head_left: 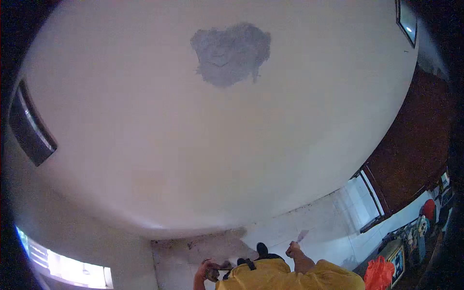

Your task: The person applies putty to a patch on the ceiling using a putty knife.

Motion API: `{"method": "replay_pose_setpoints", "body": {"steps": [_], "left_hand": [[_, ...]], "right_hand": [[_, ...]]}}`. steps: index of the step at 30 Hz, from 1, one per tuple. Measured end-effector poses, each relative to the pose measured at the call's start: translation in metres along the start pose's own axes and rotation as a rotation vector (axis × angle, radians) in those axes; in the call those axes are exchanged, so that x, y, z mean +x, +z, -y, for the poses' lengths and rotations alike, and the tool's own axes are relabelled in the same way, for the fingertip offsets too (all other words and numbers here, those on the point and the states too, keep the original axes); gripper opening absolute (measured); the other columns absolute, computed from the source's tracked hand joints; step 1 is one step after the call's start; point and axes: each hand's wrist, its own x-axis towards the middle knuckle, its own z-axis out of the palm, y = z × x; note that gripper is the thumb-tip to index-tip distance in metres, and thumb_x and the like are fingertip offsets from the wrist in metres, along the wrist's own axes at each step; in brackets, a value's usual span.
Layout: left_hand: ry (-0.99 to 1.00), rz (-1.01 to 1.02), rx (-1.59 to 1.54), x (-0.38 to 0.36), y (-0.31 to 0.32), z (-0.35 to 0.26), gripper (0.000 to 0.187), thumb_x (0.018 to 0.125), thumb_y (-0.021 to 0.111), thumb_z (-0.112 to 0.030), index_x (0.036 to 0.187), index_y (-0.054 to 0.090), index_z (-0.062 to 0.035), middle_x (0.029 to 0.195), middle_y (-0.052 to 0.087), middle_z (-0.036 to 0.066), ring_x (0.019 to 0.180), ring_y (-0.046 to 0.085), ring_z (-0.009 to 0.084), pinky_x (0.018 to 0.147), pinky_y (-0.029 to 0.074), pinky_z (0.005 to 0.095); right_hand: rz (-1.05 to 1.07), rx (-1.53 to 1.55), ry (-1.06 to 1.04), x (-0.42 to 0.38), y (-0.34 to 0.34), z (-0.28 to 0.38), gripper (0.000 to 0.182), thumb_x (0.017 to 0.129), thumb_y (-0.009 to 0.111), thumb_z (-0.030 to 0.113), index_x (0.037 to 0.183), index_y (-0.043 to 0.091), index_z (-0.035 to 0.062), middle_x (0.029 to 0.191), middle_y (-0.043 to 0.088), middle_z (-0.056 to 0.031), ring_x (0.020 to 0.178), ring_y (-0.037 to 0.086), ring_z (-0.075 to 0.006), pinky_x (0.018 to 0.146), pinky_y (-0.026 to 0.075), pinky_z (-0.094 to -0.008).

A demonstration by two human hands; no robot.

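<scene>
My right hand (293, 250) is closed around a small tool with a pale flat blade (302, 236), like a putty knife, held out over the light floor. At the lower left, my left hand (209, 270) is bent with its fingers curled beside a dark object (225, 266) that is too small to make out. Between the hands are my yellow shirt (263, 275) and a dark shoe (262, 250). High on the pale wall (217, 135) is a rough-edged grey patch (230, 54); neither hand touches it.
A dark wall fixture (33, 126) is at the left, above a bright window (72, 268). To the right stand a dark brown panel (411, 145), a red plastic bag (379, 273) and piled belongings (415, 237). A frame (407, 21) hangs at the upper right.
</scene>
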Motion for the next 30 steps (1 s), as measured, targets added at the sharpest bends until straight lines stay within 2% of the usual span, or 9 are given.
{"method": "replay_pose_setpoints", "body": {"steps": [3,9,14,19,22,23,24,25,30], "left_hand": [[-0.014,0.081,-0.059,0.007,-0.015,0.002,0.041,0.092,0.049,-0.035,0.119,0.043,-0.0042,0.092,0.065,0.021,0.074,0.066,0.0308,0.064,0.056,0.0406],[-0.072,0.033,0.067,0.000,0.003,-0.017,0.038,0.093,0.048,-0.032,0.122,0.038,-0.0099,0.093,0.066,0.020,0.083,0.065,0.0311,0.069,0.056,0.0417],[0.207,-0.004,0.135,-0.020,0.034,-0.019,0.036,0.094,0.048,-0.030,0.121,0.039,-0.0078,0.091,0.065,0.022,0.085,0.065,0.0319,0.068,0.056,0.0429],[0.175,-0.001,0.051,-0.010,0.023,-0.014,0.038,0.093,0.051,-0.029,0.123,0.038,-0.0084,0.093,0.064,0.022,0.080,0.065,0.0320,0.065,0.056,0.0434],[0.201,-0.008,-0.019,-0.001,0.015,-0.006,0.041,0.092,0.053,-0.028,0.124,0.038,-0.0079,0.089,0.065,0.020,0.077,0.066,0.0311,0.064,0.056,0.0425],[0.196,-0.052,-0.012,-0.006,0.012,0.002,0.042,0.091,0.054,-0.028,0.124,0.037,-0.0075,0.087,0.065,0.019,0.076,0.065,0.0306,0.064,0.056,0.0420],[0.197,-0.066,0.000,-0.016,0.016,0.005,0.040,0.091,0.054,-0.027,0.123,0.038,-0.0069,0.087,0.064,0.018,0.077,0.065,0.0300,0.064,0.056,0.0414],[0.199,-0.073,0.014,-0.019,0.019,0.004,0.039,0.091,0.053,-0.026,0.122,0.040,-0.0063,0.086,0.064,0.017,0.077,0.065,0.0294,0.064,0.056,0.0408],[0.160,-0.084,0.234,-0.034,0.074,-0.026,0.029,0.089,0.056,-0.024,0.111,0.052,-0.0047,0.089,0.064,0.012,0.079,0.064,0.0235,0.069,0.054,0.0352]], "right_hand": [[-0.168,0.806,0.773,-0.028,-0.006,0.087,0.023,0.077,0.047,0.018,0.060,0.032,0.0177,0.045,0.023,0.0002,0.034,0.024,-0.0138,0.032,0.022,-0.0305],[-0.424,1.196,1.129,-0.022,0.000,0.023,0.027,0.079,0.046,0.020,0.058,0.029,0.0205,0.045,0.021,0.0032,0.035,0.024,-0.0109,0.036,0.025,-0.0256],[-0.090,1.005,0.915,-0.059,-0.003,0.100,0.023,0.078,0.047,0.023,0.060,0.034,0.0189,0.051,0.032,-0.0007,0.042,0.035,-0.0165,0.042,0.033,-0.0318],[0.130,-0.646,0.205,-0.071,0.010,0.108,0.019,0.079,0.048,0.028,0.066,0.055,0.0155,0.067,0.054,-0.0087,0.060,0.054,-0.0280,0.058,0.046,-0.0410],[0.295,-1.050,-0.196,-0.074,0.011,0.108,0.019,0.077,0.051,0.029,0.075,0.064,0.0151,0.075,0.063,-0.0129,0.072,0.064,-0.0313,0.065,0.051,-0.0444],[0.336,-1.093,-0.290,-0.066,0.013,0.096,0.019,0.076,0.052,0.028,0.074,0.064,0.0130,0.074,0.064,-0.0121,0.071,0.063,-0.0302,0.063,0.051,-0.0437],[0.143,-0.990,0.122,-0.054,0.025,0.076,0.020,0.078,0.053,0.027,0.073,0.063,0.0108,0.073,0.064,-0.0101,0.069,0.062,-0.0311,0.059,0.050,-0.0435],[0.352,-1.037,-0.066,-0.066,0.014,0.154,0.039,0.082,0.043,0.035,0.089,0.066,0.0041,0.088,0.065,-0.0221,0.082,0.063,-0.0389,0.077,0.050,-0.0475],[0.290,-0.939,-0.466,-0.018,0.068,0.178,0.022,0.079,0.055,0.027,0.083,0.064,0.0073,0.073,0.063,-0.0168,0.068,0.062,-0.0332,0.062,0.050,-0.0432]]}}
